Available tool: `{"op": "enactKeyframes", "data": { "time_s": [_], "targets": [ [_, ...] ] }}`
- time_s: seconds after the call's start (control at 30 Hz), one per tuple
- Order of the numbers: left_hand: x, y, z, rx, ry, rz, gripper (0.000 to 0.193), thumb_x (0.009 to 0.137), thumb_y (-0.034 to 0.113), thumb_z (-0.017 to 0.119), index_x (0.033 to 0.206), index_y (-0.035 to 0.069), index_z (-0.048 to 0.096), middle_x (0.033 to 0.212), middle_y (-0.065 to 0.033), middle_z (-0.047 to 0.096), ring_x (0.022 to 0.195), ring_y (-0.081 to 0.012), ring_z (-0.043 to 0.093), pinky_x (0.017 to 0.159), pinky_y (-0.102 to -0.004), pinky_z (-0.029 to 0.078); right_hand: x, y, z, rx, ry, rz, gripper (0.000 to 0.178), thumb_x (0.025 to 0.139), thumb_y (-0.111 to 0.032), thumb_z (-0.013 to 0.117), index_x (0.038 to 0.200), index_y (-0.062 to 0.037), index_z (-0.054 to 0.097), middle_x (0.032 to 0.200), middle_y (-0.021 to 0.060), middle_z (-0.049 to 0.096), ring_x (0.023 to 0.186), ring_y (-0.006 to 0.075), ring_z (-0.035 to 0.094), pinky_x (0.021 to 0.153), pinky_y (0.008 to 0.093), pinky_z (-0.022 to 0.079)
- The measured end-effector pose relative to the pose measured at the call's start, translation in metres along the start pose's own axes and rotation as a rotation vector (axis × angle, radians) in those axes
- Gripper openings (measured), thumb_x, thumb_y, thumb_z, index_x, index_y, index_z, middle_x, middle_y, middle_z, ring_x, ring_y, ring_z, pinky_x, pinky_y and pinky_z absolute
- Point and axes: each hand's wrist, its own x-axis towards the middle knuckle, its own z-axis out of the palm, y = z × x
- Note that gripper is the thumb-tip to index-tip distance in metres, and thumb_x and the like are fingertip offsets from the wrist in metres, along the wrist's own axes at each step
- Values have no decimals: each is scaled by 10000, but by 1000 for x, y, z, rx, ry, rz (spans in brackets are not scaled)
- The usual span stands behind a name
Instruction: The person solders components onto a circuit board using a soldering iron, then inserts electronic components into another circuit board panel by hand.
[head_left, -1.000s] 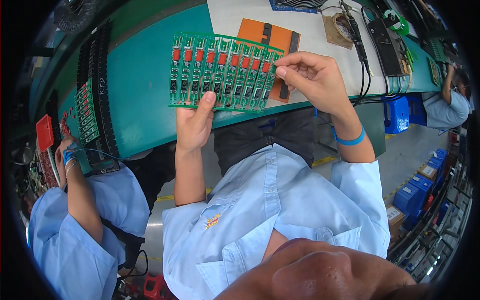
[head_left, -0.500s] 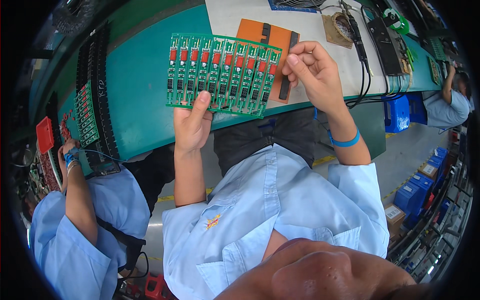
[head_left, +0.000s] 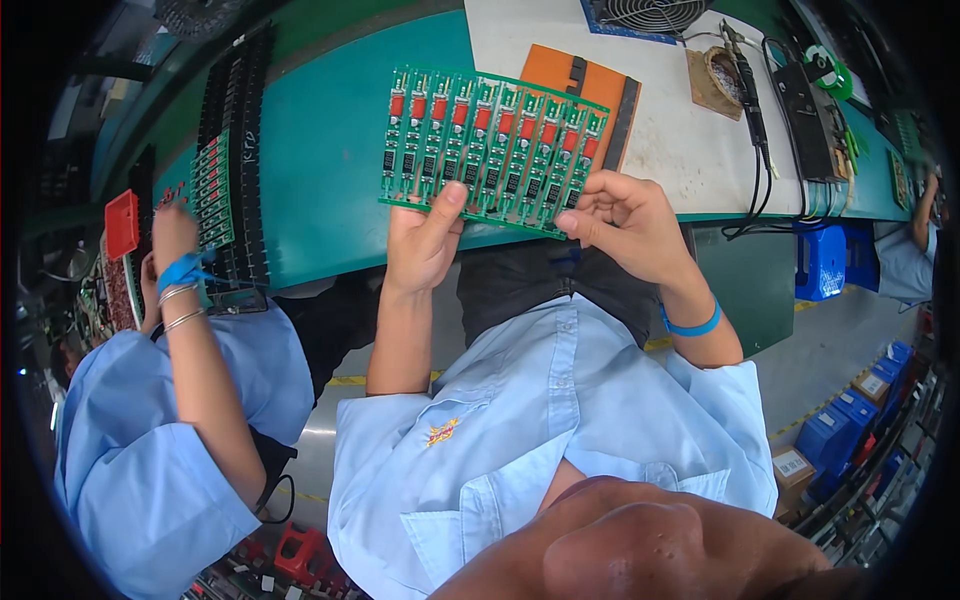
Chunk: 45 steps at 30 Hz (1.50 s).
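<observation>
A green circuit board panel (head_left: 490, 150), made of several narrow strips with red parts and dark displays, is held up over the bench edge. My left hand (head_left: 425, 240) grips its lower edge, thumb on the front and fingers hidden behind. At the lower right corner, my right hand (head_left: 625, 220) pinches the panel between thumb and fingers; a blue band (head_left: 693, 326) circles that wrist. Behind the panel, an orange board (head_left: 560, 68) with dark strips lies on the white sheet (head_left: 665, 150).
A soldering iron (head_left: 745, 90) rests by its round tip cleaner (head_left: 722, 72), with a black box (head_left: 803, 120) beside it. Top right of centre is a fan (head_left: 650, 12). At left, a co-worker's hand (head_left: 175, 235) works near a black rack (head_left: 250, 160) and red tray (head_left: 121, 223).
My right hand has come down from beside the panel's upper right to its lower right corner and taken hold. The whole view has shifted; the co-worker's hand has moved up.
</observation>
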Motion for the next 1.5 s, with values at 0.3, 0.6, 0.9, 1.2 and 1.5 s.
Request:
{"op": "enactKeyframes", "data": {
  "time_s": [0.3, 0.6, 0.9, 1.2, 1.5],
  "targets": [
    [-14, -15, 22, -361, -262, 13, 735, 1042, 419, 682, 1650, 183, 343, 1606, -127, 514, 1409, -417, 550, 1138, -669, 460, -5, 6, -16, 167, 129, -106, 220, 1025, -52, 682, 1225, 40, 683, 1007, 117, 774, 833, 133, 725, 736, 224, 604],
    [-21, -33, 31, -968, -256, -457, 1221, 811, 990, 436, 1713, 198, 213, 1711, -150, 356, 1505, -510, 399, 1216, -715, 305, 3, -15, -57, 69, -28, -143, 250, 1072, -86, 595, 1248, 71, 678, 1024, 102, 749, 796, 102, 650, 710, 181, 491],
    [-42, -30, 57, -454, -222, -597, 1339, 717, 984, 587, 1714, 188, 180, 1712, -246, 287, 1502, -591, 336, 1154, -786, 306, 13, -34, -42, -196, -307, -68, 223, 1055, -147, 667, 1154, 35, 751, 896, 33, 741, 716, 85, 598, 678, 191, 476],
    [-51, -28, 32, -835, -307, -512, 1485, 618, 1004, 652, 1722, 178, 100, 1681, -385, 209, 1492, -624, 323, 1128, -828, 289, 82, -24, -46, -985, -57, -172, 501, 1039, -411, 659, 1329, -3, 668, 1153, 122, 722, 991, 231, 658, 877, 356, 519],
    [-51, -7, 16, -847, -223, -320, 1496, 573, 1032, 633, 1717, 182, 178, 1661, -388, 269, 1480, -626, 344, 1088, -811, 380, 109, 22, -36, -1266, 81, -512, 809, 970, -684, 606, 1478, -57, 555, 1441, 187, 587, 1341, 395, 520, 1130, 536, 378]
  ]
}}
